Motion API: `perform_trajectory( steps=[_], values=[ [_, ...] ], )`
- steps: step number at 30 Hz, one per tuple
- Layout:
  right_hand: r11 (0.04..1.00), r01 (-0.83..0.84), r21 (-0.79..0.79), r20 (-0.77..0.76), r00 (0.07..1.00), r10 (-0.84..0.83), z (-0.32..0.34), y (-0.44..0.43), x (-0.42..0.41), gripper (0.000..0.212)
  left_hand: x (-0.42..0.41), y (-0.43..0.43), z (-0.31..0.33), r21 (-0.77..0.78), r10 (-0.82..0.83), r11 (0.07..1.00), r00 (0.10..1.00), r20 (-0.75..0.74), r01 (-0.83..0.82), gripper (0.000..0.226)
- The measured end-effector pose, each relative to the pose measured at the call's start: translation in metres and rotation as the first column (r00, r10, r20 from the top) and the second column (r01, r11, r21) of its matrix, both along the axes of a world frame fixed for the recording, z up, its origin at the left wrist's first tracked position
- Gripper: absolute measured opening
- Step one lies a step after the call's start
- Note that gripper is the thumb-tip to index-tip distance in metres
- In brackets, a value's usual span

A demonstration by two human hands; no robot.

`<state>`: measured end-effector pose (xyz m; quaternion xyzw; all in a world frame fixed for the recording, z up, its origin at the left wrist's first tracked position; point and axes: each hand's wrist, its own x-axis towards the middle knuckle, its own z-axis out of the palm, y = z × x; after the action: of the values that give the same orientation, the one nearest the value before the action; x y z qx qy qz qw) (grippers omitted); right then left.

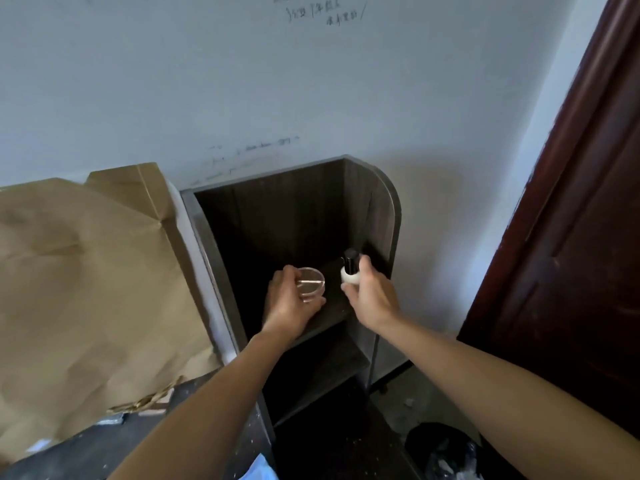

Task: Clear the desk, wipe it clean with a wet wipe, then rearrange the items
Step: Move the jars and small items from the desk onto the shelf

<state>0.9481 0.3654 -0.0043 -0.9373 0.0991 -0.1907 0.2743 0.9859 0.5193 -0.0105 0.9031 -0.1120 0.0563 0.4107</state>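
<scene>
White bottle (348, 278) — right hand (373, 296); clear jar (312, 285) — left hand (286, 307); wall writing (317, 10) illegible.

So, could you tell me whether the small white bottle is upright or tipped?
Upright: the white bottle has its black cap on top.

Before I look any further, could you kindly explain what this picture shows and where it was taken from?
There is no machine: a person wears one camera on the head, looking down at their own two bare hands. The left hand grips a small clear dish, and the right hand grips a small white bottle with a black cap. Both are at the upper shelf of a dark wooden cabinet against the wall; whether they rest on it I cannot tell. A brown paper bag is on the left, a dark door on the right, a black bin below.
</scene>
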Motion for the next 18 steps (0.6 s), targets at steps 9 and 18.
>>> perform_trajectory(
  steps=[9, 18],
  values=[
    [0.995, 0.028, 0.099, 0.021, 0.999, -0.030, -0.010, 0.004, 0.063, 0.043, 0.016, -0.009, -0.005, 0.020, 0.032, 0.999, 0.993, 0.110, -0.034, 0.055],
    [0.997, 0.029, 0.073, -0.027, 0.999, -0.027, -0.013, -0.001, 0.057, 0.057, 0.017, -0.011, -0.014, 0.082, -0.008, 0.997, 0.990, 0.138, -0.003, 0.058]
  ],
)
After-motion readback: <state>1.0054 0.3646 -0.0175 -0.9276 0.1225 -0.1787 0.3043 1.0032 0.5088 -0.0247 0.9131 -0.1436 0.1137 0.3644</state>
